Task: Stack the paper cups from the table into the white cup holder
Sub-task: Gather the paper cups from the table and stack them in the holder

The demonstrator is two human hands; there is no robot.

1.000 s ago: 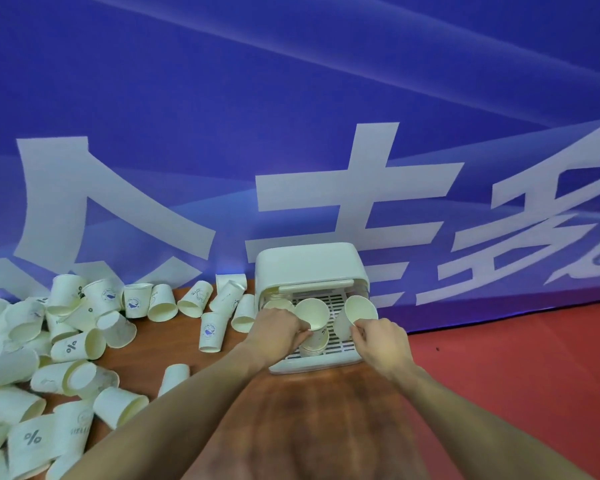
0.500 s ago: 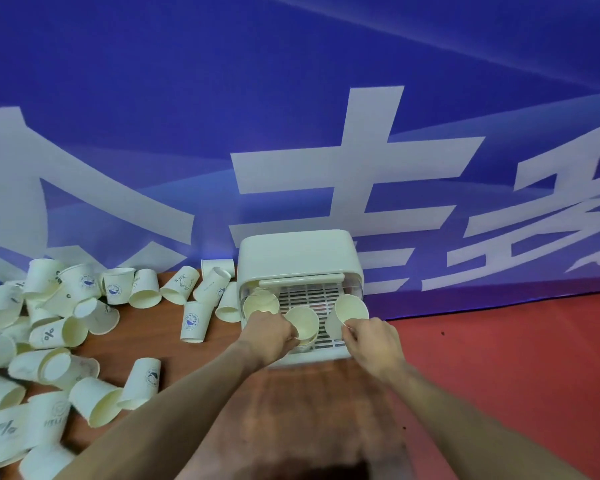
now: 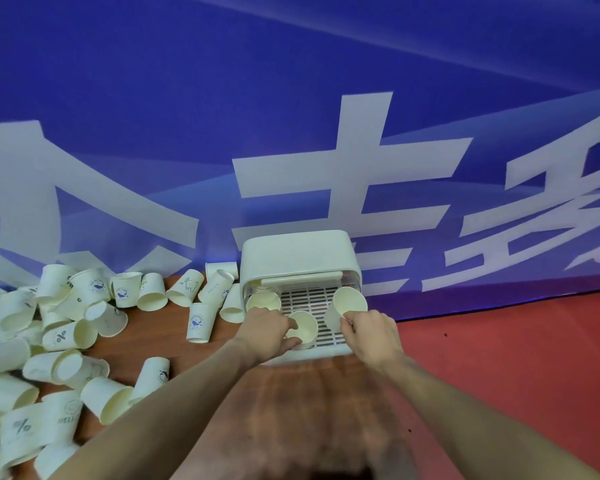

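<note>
The white cup holder stands at the table's far edge with its front open over a slatted tray. My left hand grips a stack of paper cups standing on the tray's front. Behind it another cup sits at the tray's back left. My right hand pinches a single paper cup by its rim, tilted above the tray's right side. Many loose cups lie scattered on the table to the left.
The wooden table ends just right of the holder, with red floor beyond. A blue banner with large white characters hangs right behind. One upright cup stands left of the holder; another cup lies near my left forearm.
The left hand has lowered its cup down onto the stack at the tray's front. The right hand holds its cup in much the same place. The view has shifted slightly.
</note>
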